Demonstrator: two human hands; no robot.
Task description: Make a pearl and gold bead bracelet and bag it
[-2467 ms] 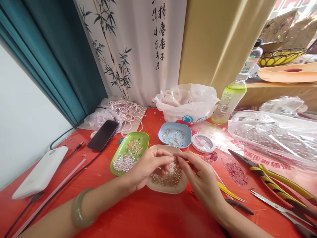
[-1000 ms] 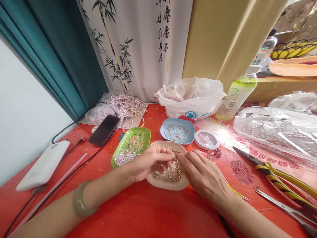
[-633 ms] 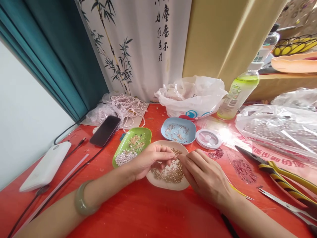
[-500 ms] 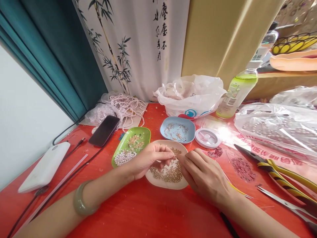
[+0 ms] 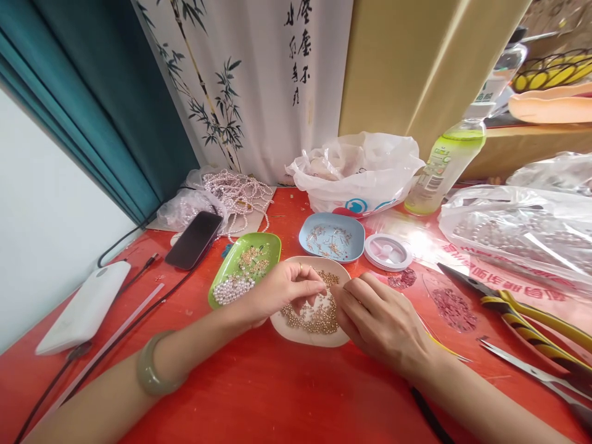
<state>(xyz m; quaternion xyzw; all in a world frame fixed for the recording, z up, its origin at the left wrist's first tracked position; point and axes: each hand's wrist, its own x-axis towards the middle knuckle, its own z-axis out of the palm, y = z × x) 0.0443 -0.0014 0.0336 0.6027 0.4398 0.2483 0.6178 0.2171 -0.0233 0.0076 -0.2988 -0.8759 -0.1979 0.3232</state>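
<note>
Over the cream plate (image 5: 296, 333) of gold beads (image 5: 319, 319), my two hands face each other with a small gap between the fingertips. My left hand (image 5: 291, 287) has thumb and forefinger pinched together; whatever they hold is too small to name. My right hand (image 5: 377, 317) is closed too, its fingertips pressed together at the plate's right side, and its contents are hidden. Left of the plate lies a green tray (image 5: 272, 243) with white pearl beads (image 5: 234, 290) and small gold pieces (image 5: 253, 260). Behind it sits a blue tray (image 5: 308, 246) with thin metal pins (image 5: 330, 240).
A round lidded case (image 5: 387, 251) stands beside the blue tray. Pliers (image 5: 509, 308) and scissors (image 5: 531, 370) lie at right. A phone (image 5: 194, 240) and a white power bank (image 5: 83, 308) with cables lie left. A plastic bag (image 5: 356, 179) and a bottle (image 5: 446, 166) stand behind.
The whole view has shifted slightly, with the table sitting a little higher in it. Both hands keep nearly the same pinched pose over the plate.
</note>
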